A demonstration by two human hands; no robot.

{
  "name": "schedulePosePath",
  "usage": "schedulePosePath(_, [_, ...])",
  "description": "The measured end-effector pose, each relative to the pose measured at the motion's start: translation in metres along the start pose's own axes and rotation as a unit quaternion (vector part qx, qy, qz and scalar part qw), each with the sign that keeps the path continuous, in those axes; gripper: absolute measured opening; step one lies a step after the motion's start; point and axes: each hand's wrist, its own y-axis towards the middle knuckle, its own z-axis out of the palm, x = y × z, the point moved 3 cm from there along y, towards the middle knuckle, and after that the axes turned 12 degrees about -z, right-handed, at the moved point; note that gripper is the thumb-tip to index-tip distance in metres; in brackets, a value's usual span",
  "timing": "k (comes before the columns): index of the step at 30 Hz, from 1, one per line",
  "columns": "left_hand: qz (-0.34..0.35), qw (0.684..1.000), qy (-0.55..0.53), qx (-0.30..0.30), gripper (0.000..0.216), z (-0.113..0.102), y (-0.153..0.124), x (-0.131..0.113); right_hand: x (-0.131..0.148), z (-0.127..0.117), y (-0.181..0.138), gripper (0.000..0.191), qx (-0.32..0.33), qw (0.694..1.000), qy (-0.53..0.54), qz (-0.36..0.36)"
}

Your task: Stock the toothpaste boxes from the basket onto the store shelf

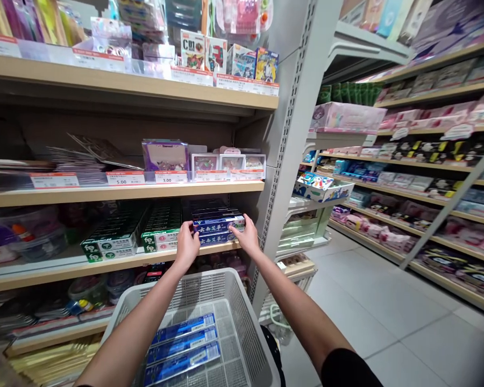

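Observation:
On the shelf, rows of dark blue toothpaste boxes (pixel 215 231) are stacked two high at the front. My left hand (pixel 188 243) grips the left end of the front boxes, thumb on the near face. At their right end my right hand (pixel 247 235) is closed the same way, so the boxes lie between both hands. Below my arms is a light grey plastic basket (pixel 245 322). Several blue boxes (pixel 181 346) lie side by side in it. Left of my hands, green-and-white toothpaste boxes (pixel 113 250) stand in rows.
A wooden shelf board (pixel 137 192) with price tags runs just above my hands. To the right rises a grey metal upright (pixel 284 156). Plastic tubs (pixel 28 236) sit at far left. Stocked shelves (pixel 439 177) line the aisle with its tiled floor (pixel 367 301).

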Motion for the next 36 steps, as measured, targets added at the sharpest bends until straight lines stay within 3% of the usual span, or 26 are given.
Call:
schedulePosePath(13, [-0.019, 0.996, 0.081, -0.029, 0.03, 0.012, 0.008, 0.003, -0.006, 0.013, 0.007, 0.067, -0.026, 0.999, 0.017, -0.01])
schedulePosePath(20, [-0.004, 0.997, 0.083, -0.002, 0.042, 0.007, 0.0, -0.004, -0.003, 0.015, 0.003, 0.083, 0.008, 1.0, 0.006, 0.013])
schedulePosePath(23, [0.0, 0.996, 0.076, 0.039, 0.054, -0.003, -0.017, -0.005, 0.014, 0.01, -0.008, 0.089, -0.009, 1.0, -0.005, -0.008])
schedulePosePath(26, [-0.012, 0.993, 0.068, 0.09, 0.056, -0.023, -0.043, 0.002, 0.042, 0.001, -0.03, 0.079, -0.026, 0.998, -0.009, -0.062])
schedulePosePath(29, [-0.035, 0.987, 0.066, 0.143, 0.051, -0.049, -0.071, 0.018, 0.065, -0.003, -0.06, 0.069, -0.003, 0.995, -0.012, -0.098])
schedulePosePath(33, [-0.056, 0.958, 0.155, 0.234, 0.045, -0.081, -0.105, 0.054, 0.077, 0.012, -0.111, 0.059, 0.089, 0.989, 0.025, -0.111])
schedulePosePath(36, [-0.114, 0.89, 0.258, 0.36, 0.049, -0.1, -0.131, 0.091, 0.072, 0.035, -0.155, 0.056, 0.236, 0.963, 0.058, -0.116])
